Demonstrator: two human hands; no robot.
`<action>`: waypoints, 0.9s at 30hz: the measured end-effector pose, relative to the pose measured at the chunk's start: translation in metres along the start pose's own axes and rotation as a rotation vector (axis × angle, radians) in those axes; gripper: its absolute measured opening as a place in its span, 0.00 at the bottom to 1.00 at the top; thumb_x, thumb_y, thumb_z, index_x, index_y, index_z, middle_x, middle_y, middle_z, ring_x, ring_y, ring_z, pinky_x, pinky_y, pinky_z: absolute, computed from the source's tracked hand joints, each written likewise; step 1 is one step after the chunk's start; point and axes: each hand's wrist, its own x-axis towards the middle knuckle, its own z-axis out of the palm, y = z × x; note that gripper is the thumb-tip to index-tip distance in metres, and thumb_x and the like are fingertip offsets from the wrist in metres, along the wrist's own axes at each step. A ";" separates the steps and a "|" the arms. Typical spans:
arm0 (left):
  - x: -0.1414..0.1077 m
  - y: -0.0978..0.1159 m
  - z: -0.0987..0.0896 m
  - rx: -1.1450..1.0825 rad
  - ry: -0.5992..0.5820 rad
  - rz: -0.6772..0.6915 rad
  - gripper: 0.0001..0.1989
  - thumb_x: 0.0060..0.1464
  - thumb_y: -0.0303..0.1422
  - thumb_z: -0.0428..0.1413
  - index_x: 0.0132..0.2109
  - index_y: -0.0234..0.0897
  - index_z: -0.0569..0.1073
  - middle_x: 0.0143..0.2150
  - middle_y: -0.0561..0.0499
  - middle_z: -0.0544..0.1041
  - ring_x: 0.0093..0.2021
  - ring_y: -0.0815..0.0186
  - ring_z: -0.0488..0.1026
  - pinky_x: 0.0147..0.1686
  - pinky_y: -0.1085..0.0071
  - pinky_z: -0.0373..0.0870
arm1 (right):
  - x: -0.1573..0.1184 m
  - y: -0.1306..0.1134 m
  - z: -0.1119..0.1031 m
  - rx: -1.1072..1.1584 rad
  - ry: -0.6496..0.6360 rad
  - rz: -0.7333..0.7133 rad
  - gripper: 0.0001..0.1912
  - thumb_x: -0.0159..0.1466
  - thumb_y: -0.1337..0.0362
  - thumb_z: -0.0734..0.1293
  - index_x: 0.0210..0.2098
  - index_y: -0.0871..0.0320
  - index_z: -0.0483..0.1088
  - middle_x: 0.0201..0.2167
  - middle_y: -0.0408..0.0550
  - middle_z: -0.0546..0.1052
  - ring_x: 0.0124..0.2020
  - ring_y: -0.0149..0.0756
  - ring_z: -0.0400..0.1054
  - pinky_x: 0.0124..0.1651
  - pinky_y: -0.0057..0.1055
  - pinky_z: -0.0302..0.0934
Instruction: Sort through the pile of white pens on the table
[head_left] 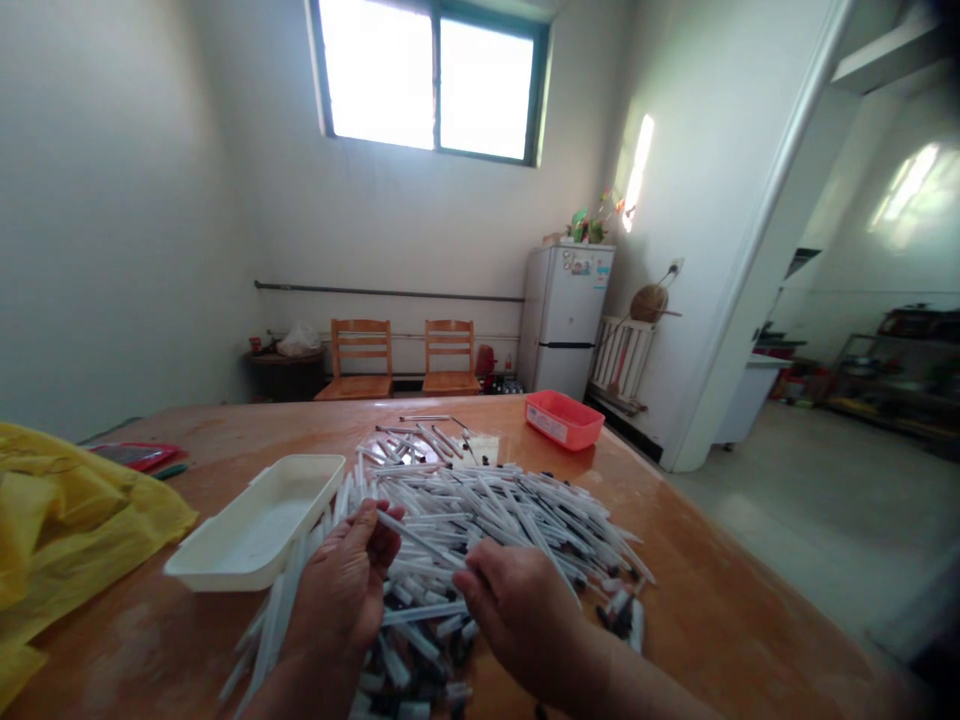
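A slim whitish pen (420, 540) spans the gap between my two hands, slanting down to the right. My left hand (354, 565) pinches its upper end between thumb and fingers. At the lower end, the fingers of my right hand (517, 600) are closed around it; the tip inside them is hidden. Beneath both hands spreads a large pile of clear and white pen barrels (525, 510), with dark pieces among them. Short caps (409, 660) lie in a heap nearest to me, between my forearms.
A cream plastic tray (195, 560) stands left of the pile, beside a yellow plastic bag (82, 530). A red basket (564, 420) sits at the back right of the wooden table (697, 600). Beyond are two chairs (361, 355) and a fridge (574, 310).
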 end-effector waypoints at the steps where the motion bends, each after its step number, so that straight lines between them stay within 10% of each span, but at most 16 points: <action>1: -0.001 0.001 0.001 -0.006 0.006 -0.006 0.04 0.58 0.24 0.57 0.37 0.33 0.76 0.32 0.49 0.79 0.28 0.72 0.77 0.26 0.79 0.73 | 0.000 -0.001 0.000 -0.035 0.007 -0.024 0.11 0.70 0.60 0.60 0.32 0.57 0.67 0.27 0.46 0.75 0.27 0.33 0.67 0.30 0.30 0.48; 7: 0.000 0.005 0.001 -0.037 0.000 -0.013 0.06 0.59 0.23 0.55 0.35 0.33 0.75 0.30 0.50 0.78 0.26 0.73 0.75 0.24 0.81 0.72 | -0.001 -0.008 0.002 -0.016 0.047 -0.103 0.12 0.70 0.61 0.59 0.30 0.57 0.65 0.26 0.46 0.73 0.27 0.33 0.66 0.31 0.30 0.49; 19: -0.023 0.001 0.003 0.216 -0.422 -0.138 0.19 0.56 0.40 0.62 0.53 0.38 0.75 0.41 0.48 0.80 0.33 0.72 0.74 0.31 0.77 0.71 | 0.006 0.010 0.023 1.314 -0.234 0.488 0.19 0.66 0.48 0.63 0.32 0.59 0.67 0.15 0.43 0.74 0.11 0.25 0.58 0.17 0.20 0.48; 27: -0.032 -0.006 0.006 0.170 -0.557 -0.189 0.15 0.58 0.39 0.60 0.49 0.35 0.75 0.44 0.43 0.81 0.42 0.64 0.77 0.43 0.68 0.74 | 0.007 0.016 0.020 1.457 -0.350 0.551 0.21 0.66 0.48 0.62 0.33 0.62 0.70 0.15 0.43 0.73 0.11 0.25 0.59 0.17 0.20 0.47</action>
